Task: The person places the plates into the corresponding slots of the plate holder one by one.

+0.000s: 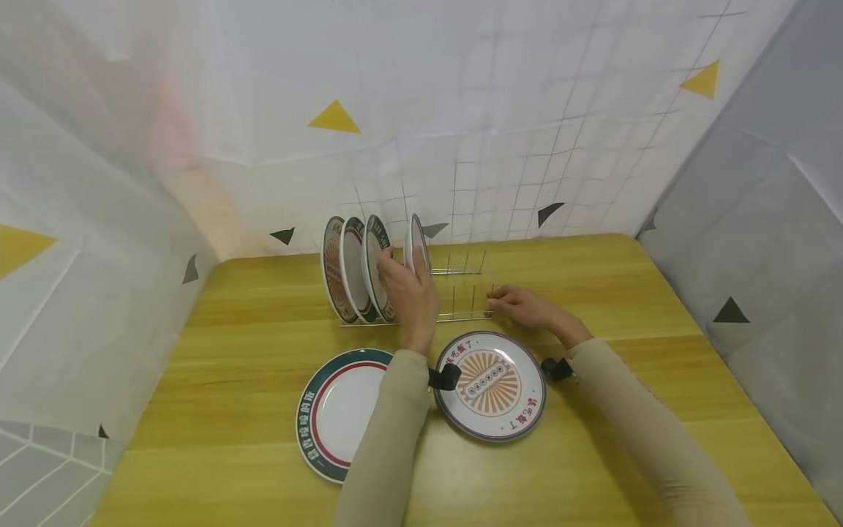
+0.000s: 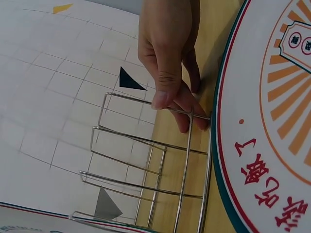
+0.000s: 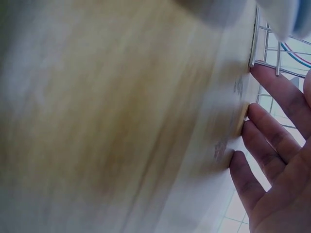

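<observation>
A wire dish rack stands toward the back of the table. My left hand grips a plate upright in it, thumb in front; its other fingers are partly hidden. Left of this plate lean more upright plates. At the rack's right end, my right hand pinches the end wire between thumb and index finger, seen closer in the left wrist view, where the right hand reaches in from the top. In the right wrist view the index fingertip of this hand touches the rack corner.
Two plates lie flat in front of the rack: a green-rimmed plate under the left forearm, and a plate with an orange ray pattern between the arms. White sheeting closes off the back and sides of the wooden table.
</observation>
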`<state>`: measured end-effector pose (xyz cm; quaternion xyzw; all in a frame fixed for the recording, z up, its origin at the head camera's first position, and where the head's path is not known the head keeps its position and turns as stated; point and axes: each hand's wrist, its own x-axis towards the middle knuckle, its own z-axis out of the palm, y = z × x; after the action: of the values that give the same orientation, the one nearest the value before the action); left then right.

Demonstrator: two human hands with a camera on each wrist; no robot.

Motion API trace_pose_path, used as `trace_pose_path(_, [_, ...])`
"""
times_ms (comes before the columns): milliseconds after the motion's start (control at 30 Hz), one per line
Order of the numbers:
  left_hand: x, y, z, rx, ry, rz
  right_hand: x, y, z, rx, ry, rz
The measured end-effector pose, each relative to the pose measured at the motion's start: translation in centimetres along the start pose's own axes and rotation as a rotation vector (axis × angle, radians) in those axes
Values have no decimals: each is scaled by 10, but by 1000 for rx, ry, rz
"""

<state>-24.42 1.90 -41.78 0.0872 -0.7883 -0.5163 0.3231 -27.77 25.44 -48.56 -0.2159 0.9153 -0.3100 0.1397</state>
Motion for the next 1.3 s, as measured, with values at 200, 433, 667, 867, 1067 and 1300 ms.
trace_pose_path(200, [3, -3, 4, -2, -21, -8, 1, -2, 0, 12, 0, 16])
trace_pose_path(433, [2, -5, 5, 21, -53, -38, 0, -3, -1, 12, 0, 6])
trace_pose_path(667, [-2, -9, 5, 14, -68, -62, 0, -3, -1, 17, -1, -1])
trace_pose_path(867, [-2, -11, 3, -10, -109, -66, 1, -2, 0, 17, -5, 11])
trace_pose_path(1067, [-5, -7, -10, -57, -156, -87, 2, -1, 1, 6, -10, 24])
trace_pose_path(1300, [-11, 5, -63, -183, -211, 11, 1, 2, 1, 12, -8, 27])
